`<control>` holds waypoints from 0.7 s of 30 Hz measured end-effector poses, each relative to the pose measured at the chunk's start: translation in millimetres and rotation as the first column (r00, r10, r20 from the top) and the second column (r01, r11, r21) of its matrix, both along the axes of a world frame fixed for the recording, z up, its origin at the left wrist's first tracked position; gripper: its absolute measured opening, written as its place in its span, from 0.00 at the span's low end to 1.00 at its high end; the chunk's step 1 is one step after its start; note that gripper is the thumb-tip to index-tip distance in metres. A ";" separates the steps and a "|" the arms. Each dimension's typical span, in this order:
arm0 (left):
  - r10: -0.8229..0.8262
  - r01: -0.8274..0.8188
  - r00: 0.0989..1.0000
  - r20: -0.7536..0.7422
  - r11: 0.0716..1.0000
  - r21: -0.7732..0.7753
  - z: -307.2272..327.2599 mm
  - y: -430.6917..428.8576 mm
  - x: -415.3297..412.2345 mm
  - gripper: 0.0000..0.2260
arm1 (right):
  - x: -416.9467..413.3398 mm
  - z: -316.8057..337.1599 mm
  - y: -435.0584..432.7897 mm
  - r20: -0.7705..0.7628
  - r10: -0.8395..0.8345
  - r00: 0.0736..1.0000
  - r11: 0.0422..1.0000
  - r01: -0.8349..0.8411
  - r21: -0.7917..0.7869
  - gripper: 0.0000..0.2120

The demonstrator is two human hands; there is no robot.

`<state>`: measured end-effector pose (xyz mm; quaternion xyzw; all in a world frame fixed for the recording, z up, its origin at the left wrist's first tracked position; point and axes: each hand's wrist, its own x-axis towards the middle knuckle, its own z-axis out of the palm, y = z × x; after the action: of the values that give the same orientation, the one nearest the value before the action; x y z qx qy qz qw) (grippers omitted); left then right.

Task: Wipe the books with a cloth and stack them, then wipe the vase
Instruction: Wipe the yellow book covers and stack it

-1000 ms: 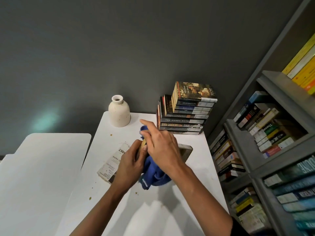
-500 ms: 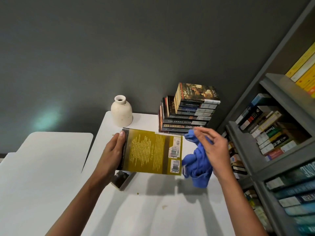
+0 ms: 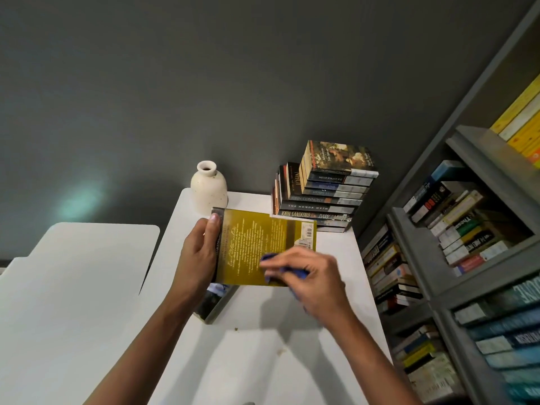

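My left hand (image 3: 198,255) grips a yellow paperback (image 3: 263,238) by its spine and holds it above the white table (image 3: 263,346), back cover up. My right hand (image 3: 309,276) holds a blue cloth (image 3: 287,270) bunched under its fingers and presses it on the cover's lower right part. Most of the cloth is hidden by the hand. Another book (image 3: 211,302) lies flat on the table beneath the yellow one. A stack of books (image 3: 321,197) stands at the table's far right corner. A cream speckled vase (image 3: 209,187) stands at the far left corner.
A grey bookshelf (image 3: 432,282) packed with books runs along the table's right side. A second white table (image 3: 73,287) stands to the left with a narrow gap between. A dark grey wall (image 3: 204,83) is behind. Small crumbs dot the near tabletop.
My right hand with the cloth has moved left from beside the book onto its back cover. A second ago both hands were low on the table; the yellow book has since been lifted and turned over.
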<state>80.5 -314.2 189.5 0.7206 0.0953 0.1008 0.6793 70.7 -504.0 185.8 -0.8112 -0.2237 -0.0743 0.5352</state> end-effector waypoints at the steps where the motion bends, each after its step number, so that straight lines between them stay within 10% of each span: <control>1: 0.008 -0.008 1.000 0.025 1.000 0.018 2.1 -0.5 -0.7 0.14 | -5.5 -3.8 1.2 -0.047 0.063 0.997 0.998 -0.062 0.021 0.08; 12: 0.062 -0.081 0.984 0.165 0.991 0.106 16.1 -17.4 -5.2 0.12 | 20.6 -1.6 11.0 0.060 -0.404 0.913 0.909 0.393 0.136 0.05; 16: 0.156 -0.162 0.985 0.069 0.983 0.086 4.1 -14.7 -0.9 0.15 | 10.6 -5.5 16.2 0.102 -0.231 0.967 0.971 0.236 -0.037 0.05; 21: 0.161 -0.163 0.973 -0.166 0.987 0.002 -21.4 -8.3 5.2 0.20 | 34.0 3.3 -11.7 0.067 -0.480 0.875 0.815 0.472 -0.337 0.04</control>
<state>85.7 -322.5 168.1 0.7125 0.2106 0.0951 0.6625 104.7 -515.7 189.0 -0.9224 -0.0176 -0.1570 0.3524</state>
